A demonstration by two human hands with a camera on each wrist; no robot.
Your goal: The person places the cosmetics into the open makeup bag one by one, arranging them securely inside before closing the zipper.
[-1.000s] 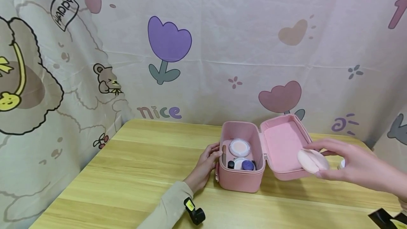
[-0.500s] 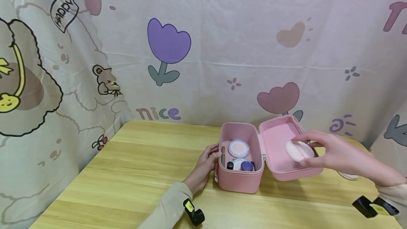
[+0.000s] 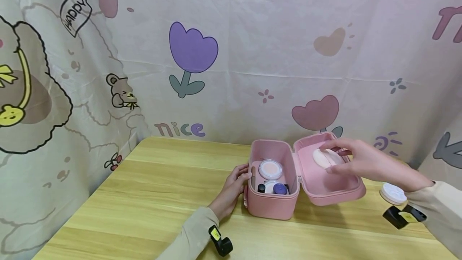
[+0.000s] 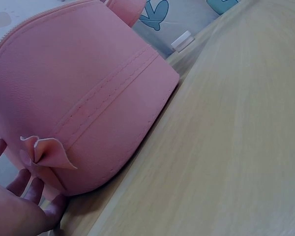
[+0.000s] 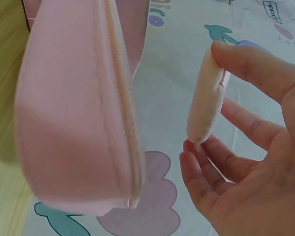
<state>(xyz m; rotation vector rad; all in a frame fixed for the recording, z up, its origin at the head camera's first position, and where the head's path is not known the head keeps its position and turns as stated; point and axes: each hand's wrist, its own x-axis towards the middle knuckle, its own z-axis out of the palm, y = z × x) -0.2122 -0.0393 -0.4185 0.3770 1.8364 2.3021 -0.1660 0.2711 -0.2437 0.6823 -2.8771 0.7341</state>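
A pink makeup case point(image 3: 272, 206) stands on the wooden table with its lid point(image 3: 317, 179) swung out to the right. Inside it lie a round compact point(image 3: 270, 169), a purple-capped item point(image 3: 280, 189), a small black cap point(image 3: 261, 188) and a brown stick point(image 3: 253, 177). My left hand point(image 3: 232, 189) rests against the case's left side, fingertips spread beside a small bow point(image 4: 49, 152) in the left wrist view. Over the lid's inside, my right hand point(image 3: 355, 159) pinches a pale powder puff point(image 5: 205, 105) by its edges, thumb on one side and fingers on the other.
To the right of the lid, a white round item point(image 3: 393, 193) lies on the table point(image 3: 173, 183), near the right forearm. A printed cloth point(image 3: 231, 51) hangs behind the table and along its left side.
My right hand has moved left with the powder puff, from the lid's right edge to over its inside. The white round item has come into fuller view. My left hand stays at the case.
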